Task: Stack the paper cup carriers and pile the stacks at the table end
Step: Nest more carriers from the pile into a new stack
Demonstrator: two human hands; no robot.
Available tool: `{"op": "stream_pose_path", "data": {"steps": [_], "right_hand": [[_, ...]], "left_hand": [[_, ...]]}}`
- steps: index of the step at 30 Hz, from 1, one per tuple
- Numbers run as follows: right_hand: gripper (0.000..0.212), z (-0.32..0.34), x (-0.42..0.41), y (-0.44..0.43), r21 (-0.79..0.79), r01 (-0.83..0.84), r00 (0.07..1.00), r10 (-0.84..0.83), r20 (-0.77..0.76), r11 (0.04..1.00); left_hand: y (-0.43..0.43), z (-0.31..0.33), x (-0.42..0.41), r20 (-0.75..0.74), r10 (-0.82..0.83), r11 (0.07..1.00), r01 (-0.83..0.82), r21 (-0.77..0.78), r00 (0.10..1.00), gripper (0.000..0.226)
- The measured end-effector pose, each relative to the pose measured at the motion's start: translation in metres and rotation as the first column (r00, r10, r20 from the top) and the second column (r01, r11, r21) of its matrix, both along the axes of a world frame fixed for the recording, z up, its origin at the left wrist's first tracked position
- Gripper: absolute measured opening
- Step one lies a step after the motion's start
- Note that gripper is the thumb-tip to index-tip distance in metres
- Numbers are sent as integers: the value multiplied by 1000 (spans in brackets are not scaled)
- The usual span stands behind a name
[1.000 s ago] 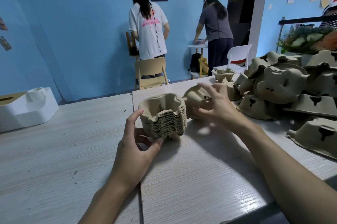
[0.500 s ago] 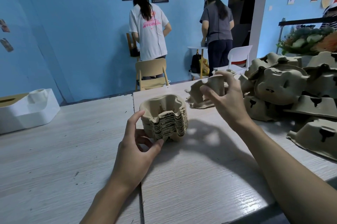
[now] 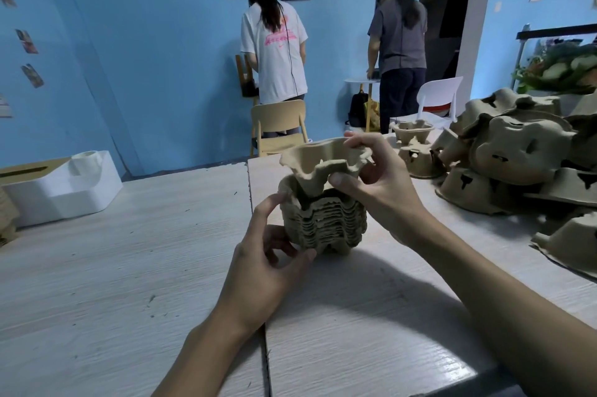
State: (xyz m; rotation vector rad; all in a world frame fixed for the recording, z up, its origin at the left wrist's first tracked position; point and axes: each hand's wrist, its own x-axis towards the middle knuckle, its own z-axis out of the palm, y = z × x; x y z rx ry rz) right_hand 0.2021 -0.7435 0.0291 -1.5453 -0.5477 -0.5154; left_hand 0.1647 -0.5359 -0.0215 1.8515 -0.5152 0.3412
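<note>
Right grip (image 3: 378, 185) pinching 1 carrier (image 3: 323, 154) over the stack (image 3: 329, 225), left grip (image 3: 265, 267) curled round that stack.

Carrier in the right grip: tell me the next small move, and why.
Probably level the carrier and press it straight down until it nests in the stack. The right grip holds it only partly seated: its lower part dips into the stack's top, while its rim sits well above. The left grip braces the stack on the table, so a downward push should not shift it.
</note>
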Motion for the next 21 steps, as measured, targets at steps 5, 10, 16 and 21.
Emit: {"op": "stream_pose_path", "data": {"steps": [5, 10, 16, 21], "right_hand": [[50, 1, 1, -5, -110, 22, 996, -31, -79, 994], [54, 4, -4, -3, -169, 22, 994, -40, -102, 985], [37, -3, 16, -14, -91, 220, 963, -232, -140, 971], [15, -4, 60, -38, -278, 417, 859, -475, -190, 865]], "left_hand": [[-1, 0, -1, 14, 10, 1000, -10, 3, 1000, 83], [-1, -3, 2, 4, 5, 1000, -5, -27, 1000, 99], [1, -3, 3, 21, 8, 1000, -8, 12, 1000, 82], [1, -4, 4, 38, 40, 999, -39, -21, 998, 79]]}}
